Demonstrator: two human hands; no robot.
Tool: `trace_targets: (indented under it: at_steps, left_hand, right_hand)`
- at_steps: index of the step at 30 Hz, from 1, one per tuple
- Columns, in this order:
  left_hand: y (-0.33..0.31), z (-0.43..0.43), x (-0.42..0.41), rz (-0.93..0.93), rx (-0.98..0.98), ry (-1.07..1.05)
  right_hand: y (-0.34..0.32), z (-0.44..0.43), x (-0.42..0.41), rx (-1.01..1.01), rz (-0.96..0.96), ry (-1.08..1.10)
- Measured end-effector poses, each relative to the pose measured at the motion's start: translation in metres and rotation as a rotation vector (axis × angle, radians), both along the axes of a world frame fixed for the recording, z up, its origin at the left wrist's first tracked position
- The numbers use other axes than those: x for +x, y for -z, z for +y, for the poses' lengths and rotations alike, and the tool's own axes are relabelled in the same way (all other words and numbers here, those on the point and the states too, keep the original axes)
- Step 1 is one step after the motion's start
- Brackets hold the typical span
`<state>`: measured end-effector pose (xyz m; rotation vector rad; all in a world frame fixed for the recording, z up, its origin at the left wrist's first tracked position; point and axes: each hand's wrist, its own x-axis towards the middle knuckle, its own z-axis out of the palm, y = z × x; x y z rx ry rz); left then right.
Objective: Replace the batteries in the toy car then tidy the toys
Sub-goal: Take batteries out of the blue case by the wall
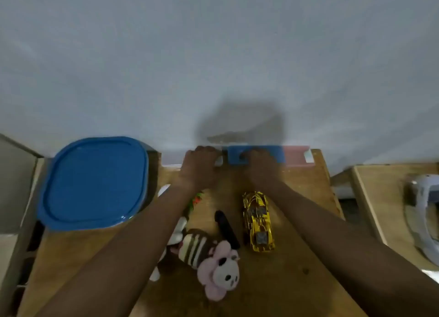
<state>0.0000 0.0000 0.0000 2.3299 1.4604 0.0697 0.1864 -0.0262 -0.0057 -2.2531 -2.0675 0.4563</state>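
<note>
A yellow toy car [258, 221] lies on the wooden table [297, 281], pointing away from me. To its left is a black stick-shaped object [226, 228]. A plush toy with a pink-and-white head and a brown-striped body [211, 259] lies in front of it. Both arms reach to the far edge by the wall. My left hand [199, 164] and my right hand [260, 166] rest on a long flat box with blue and pink parts [294, 155]. The blur hides whether the fingers grip it.
A container with a blue lid [95, 182] stands at the far left of the table. A small red-and-green item [196, 199] peeks out beside my left forearm. A second wooden surface [384, 198] at the right holds a white-grey object [422, 217].
</note>
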Motion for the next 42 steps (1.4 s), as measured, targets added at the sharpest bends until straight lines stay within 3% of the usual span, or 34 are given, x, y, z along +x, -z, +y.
trace_targets:
  at_steps: [3,10,21,26,31,36,42]
  left_hand:
    - [0.013,0.008,0.027,-0.043,0.044,0.028]
    - [0.042,0.022,0.062,0.072,0.159,0.061]
    - [0.062,0.027,0.051,0.072,0.304,0.028]
    - [0.057,0.027,0.053,0.090,0.241,-0.017]
    - [0.050,0.028,0.056,0.010,0.145,-0.102]
    - [0.045,0.021,0.055,-0.039,0.149,-0.100]
    - [0.045,-0.003,0.055,-0.021,0.398,-0.062]
  right_hand:
    - [0.008,0.011,0.032,0.068,-0.109,-0.033]
    - [0.010,0.019,0.061,-0.101,-0.262,-0.210]
    - [0.021,0.029,0.066,-0.164,-0.458,-0.554]
    - [-0.002,0.046,0.077,-0.125,-0.273,-0.609]
    - [-0.020,0.064,0.103,-0.097,0.048,-0.497]
    - [0.001,0.051,0.103,0.080,0.092,-0.409]
    - [0.008,0.046,0.100,0.202,0.099,-0.441]
